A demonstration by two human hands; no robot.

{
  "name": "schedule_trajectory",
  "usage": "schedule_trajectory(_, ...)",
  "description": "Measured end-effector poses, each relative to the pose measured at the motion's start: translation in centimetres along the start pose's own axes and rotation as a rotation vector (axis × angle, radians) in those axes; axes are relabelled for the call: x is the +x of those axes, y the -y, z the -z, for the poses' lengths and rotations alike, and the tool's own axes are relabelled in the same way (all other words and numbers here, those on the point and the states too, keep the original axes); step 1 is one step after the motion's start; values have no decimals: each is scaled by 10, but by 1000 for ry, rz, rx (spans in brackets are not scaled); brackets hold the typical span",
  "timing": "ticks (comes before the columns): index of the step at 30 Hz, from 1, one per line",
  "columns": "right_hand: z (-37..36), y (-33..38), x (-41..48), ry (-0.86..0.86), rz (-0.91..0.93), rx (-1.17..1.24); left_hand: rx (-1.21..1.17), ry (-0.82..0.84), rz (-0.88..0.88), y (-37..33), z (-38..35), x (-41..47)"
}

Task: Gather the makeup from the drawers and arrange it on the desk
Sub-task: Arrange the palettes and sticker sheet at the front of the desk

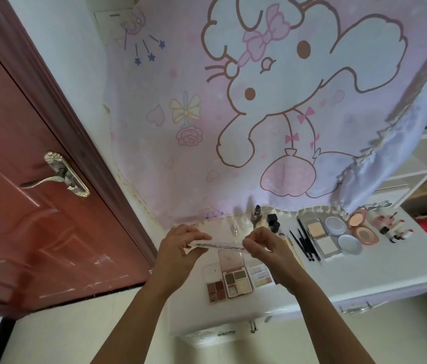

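Only the person's arms and hands show. The left hand (180, 248) lies at about 7 o'clock from the picture's middle, and the right hand (270, 245) at about 5 o'clock. Both forearms (138, 306) are bare from wrist to the lower edge, slim at the wrists and broader toward 7 and 5 o'clock. The fingers are too blurred for nail detail.

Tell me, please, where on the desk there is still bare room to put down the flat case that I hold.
The widest bare patch for the flat case is the front right of the desk, between the pastel palette, the powder compacts behind and the front edge. The back row is crowded with bottles, brushes and lipsticks.
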State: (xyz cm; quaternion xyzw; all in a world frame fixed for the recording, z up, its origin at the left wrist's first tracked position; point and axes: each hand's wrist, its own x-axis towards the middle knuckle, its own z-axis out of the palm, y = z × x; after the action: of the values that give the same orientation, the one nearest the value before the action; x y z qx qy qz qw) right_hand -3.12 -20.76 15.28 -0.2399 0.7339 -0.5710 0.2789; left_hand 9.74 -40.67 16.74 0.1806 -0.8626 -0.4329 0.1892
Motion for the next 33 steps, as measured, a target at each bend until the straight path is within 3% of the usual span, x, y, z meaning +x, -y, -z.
schedule_trajectory(4, 8, 3, 2, 185, -126, 37, 38, 4, -33, -6, 1, 0)
schedule_trajectory(7, 7, 8, 1, 174, -108, 142, -48, -82, 4, -18, -2, -5)
schedule_trajectory(10, -3, 10, -3, 81, -91, 321, -492, -186, 335, -33, -9, -8)
schedule_trajectory(12, -12, 11, -5, 80, -78, 381, -835, -109, 510, -37, -13, -10)
schedule_trajectory(14, -19, 12, -8, 108, -62, 377, -1017, -32, 569, -38, -16, -10)
schedule_trajectory(25, -29, 26, -12, 288, -41, 153, -1001, 101, 414, -30, -19, -4)
schedule_trajectory(33, -37, 27, -11, 272, 46, -27, -970, 0, 419, -27, -22, 0)
